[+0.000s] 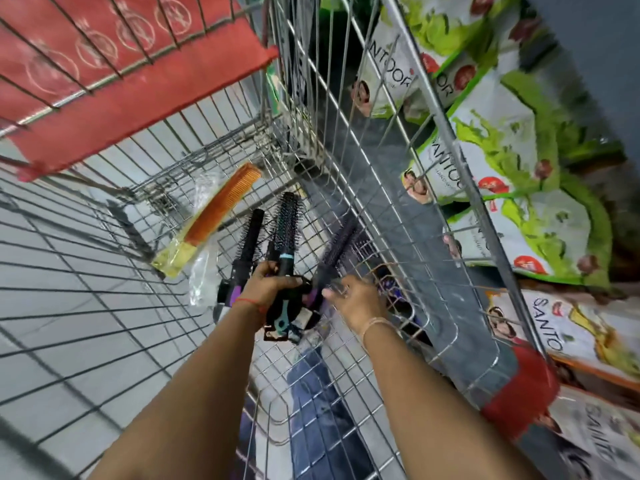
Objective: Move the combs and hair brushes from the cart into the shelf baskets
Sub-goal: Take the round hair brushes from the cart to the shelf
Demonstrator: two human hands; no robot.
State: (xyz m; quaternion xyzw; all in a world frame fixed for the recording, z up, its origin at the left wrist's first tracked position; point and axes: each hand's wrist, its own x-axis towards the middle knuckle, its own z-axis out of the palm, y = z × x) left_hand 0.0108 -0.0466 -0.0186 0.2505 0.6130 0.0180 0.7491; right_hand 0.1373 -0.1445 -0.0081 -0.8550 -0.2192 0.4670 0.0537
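I look down into a wire shopping cart [104, 216]. My left hand [273, 285] is shut on a bundle of round hair brushes [287, 223], black with teal and purple handles, held above the cart floor. My right hand [356, 299] is closed on a blurred purple brush [341, 244] near the cart's right wall. An orange comb [225, 202] in a clear sleeve with a yellow end lies on the cart floor, farther in and to the left of both hands.
A red fabric bag [114, 64] fills the cart's upper basket at top left. Green and white product packs [519, 161] line the shelf to the right. A red cart handle part [519, 396] sits at lower right. Grey floor tiles show through the wire.
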